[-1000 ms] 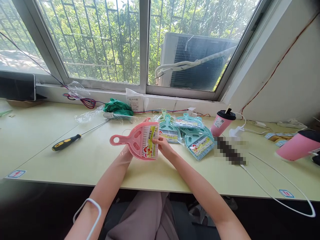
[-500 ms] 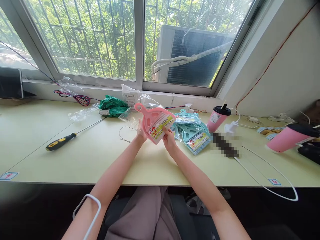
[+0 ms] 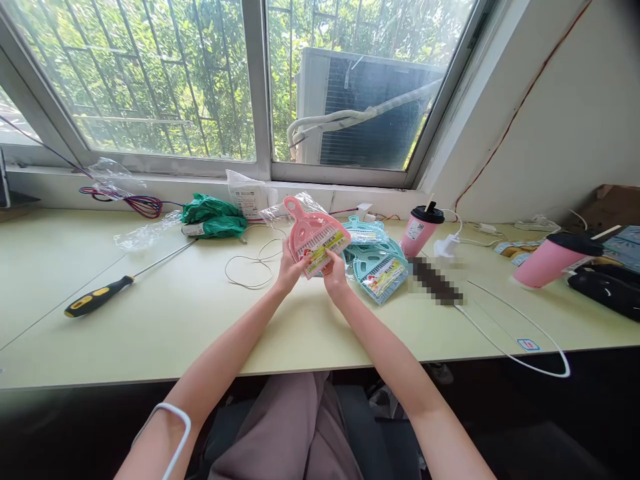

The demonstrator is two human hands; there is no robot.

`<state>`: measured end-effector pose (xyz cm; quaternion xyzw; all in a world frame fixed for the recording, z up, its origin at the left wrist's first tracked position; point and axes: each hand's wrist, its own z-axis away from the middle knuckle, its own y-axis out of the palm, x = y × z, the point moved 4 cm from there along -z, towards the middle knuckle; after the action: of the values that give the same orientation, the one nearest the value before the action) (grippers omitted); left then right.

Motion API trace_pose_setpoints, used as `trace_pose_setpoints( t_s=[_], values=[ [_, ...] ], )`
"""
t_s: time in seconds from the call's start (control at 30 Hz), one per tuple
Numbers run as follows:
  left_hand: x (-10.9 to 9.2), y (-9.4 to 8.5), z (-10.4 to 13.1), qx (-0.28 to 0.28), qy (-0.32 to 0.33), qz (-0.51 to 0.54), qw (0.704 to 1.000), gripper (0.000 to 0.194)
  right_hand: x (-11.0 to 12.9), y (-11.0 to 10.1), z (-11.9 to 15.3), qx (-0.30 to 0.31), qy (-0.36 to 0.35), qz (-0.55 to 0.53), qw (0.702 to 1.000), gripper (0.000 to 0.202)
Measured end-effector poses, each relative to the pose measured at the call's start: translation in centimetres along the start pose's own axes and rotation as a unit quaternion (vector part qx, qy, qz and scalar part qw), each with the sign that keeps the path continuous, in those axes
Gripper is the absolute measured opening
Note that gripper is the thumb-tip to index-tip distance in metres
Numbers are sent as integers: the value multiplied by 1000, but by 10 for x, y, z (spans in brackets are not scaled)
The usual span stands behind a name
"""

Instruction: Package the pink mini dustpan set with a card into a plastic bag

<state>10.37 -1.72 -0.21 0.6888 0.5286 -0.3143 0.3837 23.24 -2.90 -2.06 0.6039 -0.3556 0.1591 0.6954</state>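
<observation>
Pink dustpan set (image 3: 316, 239), wrapped, above the desk's (image 3: 200, 340) middle, handle toward the window; left hand (image 3: 291, 268), fingers closed on its left edge; right hand (image 3: 336, 272), fingers closed on its lower edge; teal dustpan sets (image 3: 383, 263), behind and right; screwdriver (image 3: 103, 295), near desk's left end.

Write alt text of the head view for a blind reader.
A person's left hand and right hand hold a pink dustpan above a pale desk by a window. Wrapped teal dustpans and two pink cups are to the right, a screwdriver to the left.
</observation>
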Motion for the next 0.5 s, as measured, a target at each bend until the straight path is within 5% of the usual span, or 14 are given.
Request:
trace_pose_setpoints(
  t_s=[0.23, 0.5],
  values=[
    [-12, 7, 8, 64, 8, -51, 997, 86, 24, -9, -15, -23, -49, -13, 998, 20],
    [-2, 31, 24, 168, -62, -13, 984, 86, 38, -20, -14, -85, -127, 10, 988, 26]
  ],
)
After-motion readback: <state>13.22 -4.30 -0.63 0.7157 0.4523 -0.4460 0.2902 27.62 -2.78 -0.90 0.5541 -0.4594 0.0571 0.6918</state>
